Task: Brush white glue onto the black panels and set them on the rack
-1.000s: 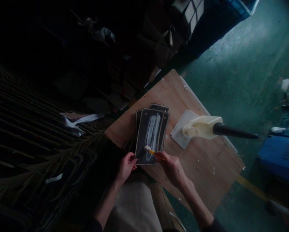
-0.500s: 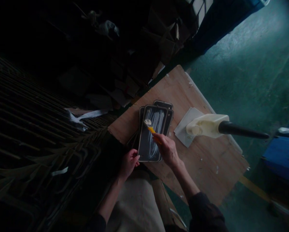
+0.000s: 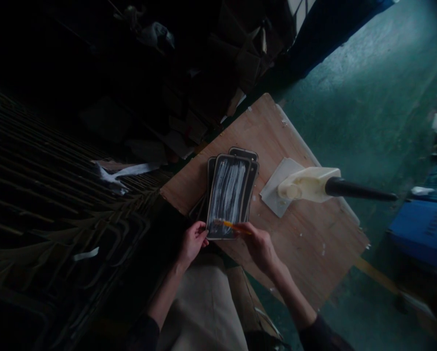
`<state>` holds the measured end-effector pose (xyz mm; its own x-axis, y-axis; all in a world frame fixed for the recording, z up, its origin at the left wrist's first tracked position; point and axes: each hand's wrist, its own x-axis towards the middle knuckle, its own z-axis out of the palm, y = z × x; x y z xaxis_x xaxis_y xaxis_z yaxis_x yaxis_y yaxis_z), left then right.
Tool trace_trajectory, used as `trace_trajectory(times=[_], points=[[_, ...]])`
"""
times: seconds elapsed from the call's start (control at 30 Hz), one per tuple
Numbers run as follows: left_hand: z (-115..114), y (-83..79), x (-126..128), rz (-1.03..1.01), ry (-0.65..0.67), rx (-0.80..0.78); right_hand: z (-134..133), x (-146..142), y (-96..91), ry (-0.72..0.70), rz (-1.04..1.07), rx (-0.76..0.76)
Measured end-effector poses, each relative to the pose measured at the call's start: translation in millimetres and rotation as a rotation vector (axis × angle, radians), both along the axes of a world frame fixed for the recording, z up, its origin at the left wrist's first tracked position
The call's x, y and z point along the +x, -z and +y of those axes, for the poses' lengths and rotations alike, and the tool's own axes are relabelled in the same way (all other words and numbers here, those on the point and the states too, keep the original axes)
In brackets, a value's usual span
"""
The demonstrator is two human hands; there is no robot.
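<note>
A dark rectangular panel (image 3: 228, 195) with rounded corners and a pale edge tops a small, uneven stack of similar panels (image 3: 254, 190). White streaks of a pasty coating run lengthwise over its face. My right hand (image 3: 259, 243) is closed round the yellow handle of a brush (image 3: 231, 225), whose bristles touch the panel's lower left part. At the near left corner, my left hand (image 3: 194, 241) pinches the panel's edge between thumb and fingers.
The stack lies on a wooden board (image 3: 306, 243). To its right, a cream plastic bottle (image 3: 313, 184) with a long black nozzle lies over a pale square sheet (image 3: 273, 195). Racked dark panels (image 3: 57, 180) fill the left; a blue box (image 3: 423, 234) stands far right on green floor.
My right hand has drawn the brush from the panel's upper left down to its lower part. White streaks now cover more of the left side. My left hand keeps its place at the corner.
</note>
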<state>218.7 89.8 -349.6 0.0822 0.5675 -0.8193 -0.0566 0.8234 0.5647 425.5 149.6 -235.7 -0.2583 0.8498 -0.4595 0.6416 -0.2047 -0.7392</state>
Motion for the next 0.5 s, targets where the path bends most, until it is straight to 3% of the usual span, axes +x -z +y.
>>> trace_trajectory(times=[0.17,0.27,0.4,0.5], points=[[0.8,1.8,-0.8,0.012,0.021,0.022,64.4,13.4,17.0,0.130,-0.098,0.367],[1.2,1.1,-0.9,0.019,0.043,0.030,82.6,17.1,23.2,0.133,-0.148,0.512],[0.0,1.5,-0.5,0.007,0.023,0.018,72.4,18.5,29.4,0.051,-0.192,0.508],[-0.9,1.7,-0.2,-0.006,0.009,0.006,46.3,16.6,20.1,-0.025,-0.222,0.404]])
